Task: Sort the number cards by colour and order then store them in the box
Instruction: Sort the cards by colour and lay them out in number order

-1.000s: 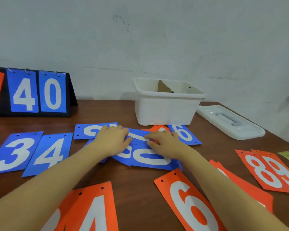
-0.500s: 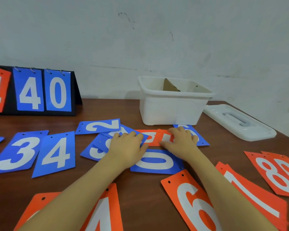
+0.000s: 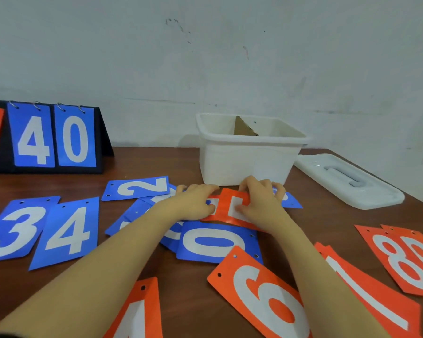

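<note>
Head view: the sorting has hardly begun. The box (image 3: 248,157) stands open at the table's (image 3: 181,284) back edge with no number cards seen inside — only a brown scrap. Its lid (image 3: 349,180) lies beside it, toward the right edge. Blue and orange cards are spread all over the table.

Both hands hold one orange card (image 3: 230,208) just in front of the box — the left hand (image 3: 193,203) pinches its left end, the right hand (image 3: 259,201) its right. Its long side runs left to right, and its number lies sideways.
</note>
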`<action>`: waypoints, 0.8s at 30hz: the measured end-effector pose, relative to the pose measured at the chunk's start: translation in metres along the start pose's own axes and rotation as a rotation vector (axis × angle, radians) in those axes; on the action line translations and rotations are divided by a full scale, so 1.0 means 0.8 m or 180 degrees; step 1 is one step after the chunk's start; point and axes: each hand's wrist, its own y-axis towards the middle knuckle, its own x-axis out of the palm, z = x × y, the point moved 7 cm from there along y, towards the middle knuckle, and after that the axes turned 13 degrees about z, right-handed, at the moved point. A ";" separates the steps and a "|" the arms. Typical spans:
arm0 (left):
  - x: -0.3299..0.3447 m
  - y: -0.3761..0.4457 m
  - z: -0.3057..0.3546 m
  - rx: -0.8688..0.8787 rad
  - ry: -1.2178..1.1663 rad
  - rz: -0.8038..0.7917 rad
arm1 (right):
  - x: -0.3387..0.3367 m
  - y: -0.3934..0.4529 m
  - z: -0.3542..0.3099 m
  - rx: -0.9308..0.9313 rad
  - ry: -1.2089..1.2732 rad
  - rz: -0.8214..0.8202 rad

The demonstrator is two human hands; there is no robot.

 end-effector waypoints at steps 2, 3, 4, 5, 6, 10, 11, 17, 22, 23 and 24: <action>-0.003 0.001 0.002 0.0091 -0.0041 0.0074 | -0.015 0.003 -0.003 -0.0130 0.0067 0.0564; -0.004 0.003 0.003 0.0140 -0.0079 0.0105 | -0.022 0.003 -0.001 -0.0096 0.0164 0.0790; -0.004 0.004 0.004 0.0184 -0.0135 0.0112 | -0.029 0.003 0.002 -0.0029 0.0304 0.0961; -0.004 0.006 0.005 0.0214 -0.0193 0.0094 | -0.035 0.003 0.007 0.0048 0.0459 0.1063; -0.003 0.007 0.007 0.0237 -0.0229 0.0071 | -0.039 0.002 0.012 0.0125 0.0561 0.1110; 0.001 0.014 0.016 0.0200 -0.0029 0.0036 | -0.059 -0.004 0.029 0.0461 0.0375 0.1437; 0.002 0.015 0.017 0.0196 0.0098 -0.0002 | -0.063 -0.005 0.033 0.0565 0.0310 0.1485; 0.004 0.022 0.024 -0.0046 0.0123 -0.0193 | -0.048 -0.007 0.040 0.0823 0.0162 0.1068; -0.042 0.021 0.048 0.0142 -0.0686 0.1034 | -0.070 -0.007 0.038 0.1014 0.1506 0.1660; -0.054 0.019 0.051 0.0144 -0.0954 0.1339 | -0.079 -0.007 0.035 0.0976 0.1682 0.1869; -0.067 0.016 0.052 0.0112 -0.1235 0.1632 | -0.088 -0.008 0.031 0.0935 0.1841 0.2064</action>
